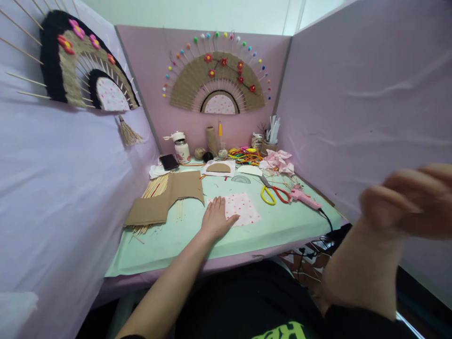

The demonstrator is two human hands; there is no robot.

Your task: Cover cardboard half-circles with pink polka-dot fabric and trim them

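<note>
My left hand (216,219) lies flat on the green tabletop, fingers stretched out, over the left edge of a pale pink sheet with red dots (245,209). The thumb reaches across the sheet's lower left part. Raised high at the right side, off the table, is my right hand (411,202); it is smeared by motion and its fingers look bent, with no object visible in them. Scissors (270,193) with one yellow and one red handle rest to the right of the sheet. Beyond them lies a pink glue gun (305,198) with a black cord.
Cut brown cardboard (183,188) covers thin wooden sticks (155,186) at the left. Behind the sheet are a clear protractor (240,179), a cardboard half-disc (218,167), a white bottle (181,149) and crumpled pink paper (277,161). Decorated fans (187,84) hang on the partition walls.
</note>
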